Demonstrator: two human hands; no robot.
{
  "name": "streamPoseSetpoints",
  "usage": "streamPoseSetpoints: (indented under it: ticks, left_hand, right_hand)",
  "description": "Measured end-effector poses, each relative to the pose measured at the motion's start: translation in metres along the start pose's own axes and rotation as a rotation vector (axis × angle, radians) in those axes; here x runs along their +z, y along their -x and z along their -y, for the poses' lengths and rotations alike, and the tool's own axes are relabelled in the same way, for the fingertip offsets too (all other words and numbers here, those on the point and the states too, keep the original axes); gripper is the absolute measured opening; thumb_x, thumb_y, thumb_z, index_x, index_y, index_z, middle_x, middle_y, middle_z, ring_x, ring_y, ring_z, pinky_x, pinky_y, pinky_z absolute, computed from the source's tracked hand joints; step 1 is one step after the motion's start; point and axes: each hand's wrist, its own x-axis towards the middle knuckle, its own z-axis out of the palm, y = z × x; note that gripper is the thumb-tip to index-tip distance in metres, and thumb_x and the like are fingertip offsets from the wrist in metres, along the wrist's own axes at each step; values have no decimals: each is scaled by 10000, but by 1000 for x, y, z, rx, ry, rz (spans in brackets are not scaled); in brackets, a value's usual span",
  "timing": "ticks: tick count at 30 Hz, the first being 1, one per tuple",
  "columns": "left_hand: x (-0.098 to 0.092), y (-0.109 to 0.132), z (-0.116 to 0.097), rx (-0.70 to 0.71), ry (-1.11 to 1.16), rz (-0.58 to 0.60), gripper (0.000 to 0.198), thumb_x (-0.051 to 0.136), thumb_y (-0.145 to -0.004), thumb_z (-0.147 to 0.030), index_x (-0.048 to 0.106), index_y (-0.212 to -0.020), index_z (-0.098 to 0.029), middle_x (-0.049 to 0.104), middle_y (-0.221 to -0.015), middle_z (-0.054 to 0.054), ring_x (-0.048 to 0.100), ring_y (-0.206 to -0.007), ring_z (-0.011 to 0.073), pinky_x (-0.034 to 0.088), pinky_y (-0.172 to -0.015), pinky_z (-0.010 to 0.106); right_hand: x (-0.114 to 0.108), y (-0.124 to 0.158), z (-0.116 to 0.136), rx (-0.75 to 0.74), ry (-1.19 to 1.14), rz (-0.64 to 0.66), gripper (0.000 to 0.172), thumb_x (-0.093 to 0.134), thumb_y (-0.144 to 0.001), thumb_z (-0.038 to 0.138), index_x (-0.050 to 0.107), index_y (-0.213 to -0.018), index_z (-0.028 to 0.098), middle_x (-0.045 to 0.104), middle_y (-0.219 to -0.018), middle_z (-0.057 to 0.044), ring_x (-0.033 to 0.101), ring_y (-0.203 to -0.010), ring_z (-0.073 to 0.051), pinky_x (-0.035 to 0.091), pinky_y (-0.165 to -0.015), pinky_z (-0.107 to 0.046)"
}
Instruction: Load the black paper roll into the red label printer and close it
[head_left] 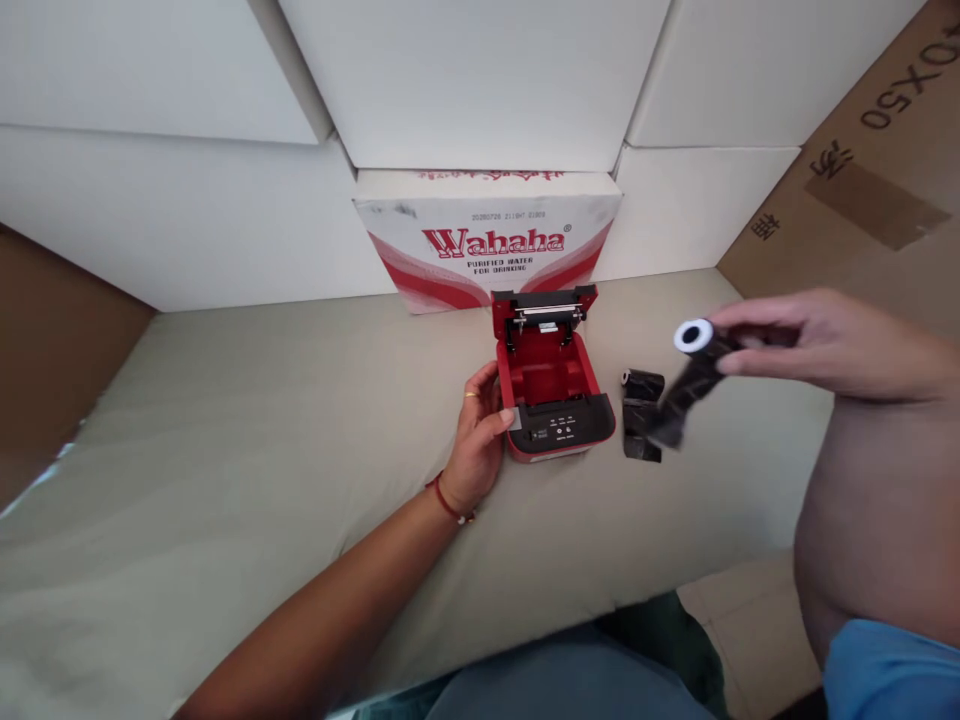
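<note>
A small red and black printer (pixel 561 425) stands on the cloth-covered surface with its lid (pixel 546 308) raised and its red inner compartment (pixel 551 375) showing nothing in it. My left hand (pixel 478 440) grips its left side, thumb on the black front panel and fingers along the side. To the right, in the air, my right hand (pixel 795 340) pinches a black roll (pixel 695 340) with a white ring-shaped end and a dark core. A dark loose strip (pixel 679 400) hangs from it. Below lies a second, smaller-looking black roll (pixel 645 382) with a flat dark piece (pixel 642 445) beside it.
A white and red Wahaha water carton (pixel 495 250) stands behind the printer, against stacked white boxes (pixel 480 80). Brown cardboard (pixel 862 190) rises at the right, and more cardboard (pixel 60 350) at the left. The surface (pixel 300 430) has a pale greenish cloth.
</note>
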Motion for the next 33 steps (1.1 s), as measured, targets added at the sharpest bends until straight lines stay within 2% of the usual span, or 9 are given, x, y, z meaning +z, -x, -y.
streamPoseSetpoints:
  ticks: [2,5,8,11,15,18,23,26,33]
  left_hand:
    - [0,0,1,5,-1,0,664,963,-775,-446,709,-1376,-321,706,-1548,62,633,-1467,315,513,-1232,484]
    - [-1,-1,1,8,-16,17,656,945,-801,-454,695,-1394,-324,701,-1550,63,629,-1479,321,485,-1264,499]
    - [-2,-1,1,19,-36,23,658,940,-816,-466,687,-1405,-316,695,-1558,71,627,-1488,328,467,-1284,508]
    - [-3,-1,3,25,-38,17,677,948,-807,-459,687,-1412,-307,681,-1586,78,611,-1514,335,456,-1303,516]
    - [-4,-1,4,14,-31,10,700,955,-793,-455,690,-1424,-304,674,-1598,80,593,-1536,340,434,-1337,524]
    - [-4,-1,4,19,-34,13,697,947,-800,-457,683,-1426,-304,682,-1570,79,603,-1515,333,439,-1325,519]
    - [-2,0,2,12,-36,10,696,950,-790,-445,684,-1417,-300,688,-1571,73,609,-1504,322,430,-1329,511]
    - [-1,0,2,24,-34,4,681,958,-781,-449,693,-1393,-310,706,-1552,68,621,-1489,325,455,-1304,514]
    - [1,1,-1,43,-83,8,655,924,-827,-493,689,-1410,-308,714,-1547,79,636,-1488,340,490,-1272,515]
  right_hand:
    - [-8,-1,21,-60,-145,166,640,815,-890,833,899,-1217,289,873,-971,-53,794,-812,-214,607,-727,-354]
    - [28,-28,57,-114,-125,279,522,770,-999,647,862,-1357,278,889,-1100,-45,805,-884,-212,615,-785,-349]
    - [84,-62,83,-125,132,211,374,751,-1019,333,844,-1377,273,888,-1274,-61,831,-1100,-252,618,-940,-353]
    - [118,-81,97,-48,410,188,369,710,-1032,241,832,-1380,268,875,-1328,-105,823,-1178,-302,606,-941,-372]
    - [129,-92,102,15,546,189,389,654,-1068,254,811,-1423,263,872,-1302,-155,839,-1128,-351,614,-865,-410]
    - [131,-95,97,-38,489,195,451,657,-1041,187,786,-1467,258,866,-1339,-153,835,-1182,-356,632,-929,-431]
    - [126,-63,79,-260,171,49,456,617,-1109,235,730,-1551,225,765,-1583,-136,758,-1410,-296,604,-1202,-479]
    - [130,-25,70,-413,70,-16,374,577,-1162,291,794,-1462,241,817,-1505,-112,779,-1375,-276,637,-1189,-503]
    - [184,40,55,-376,196,-256,467,614,-1154,258,694,-1611,311,723,-1642,-92,657,-1577,-294,556,-1312,-617]
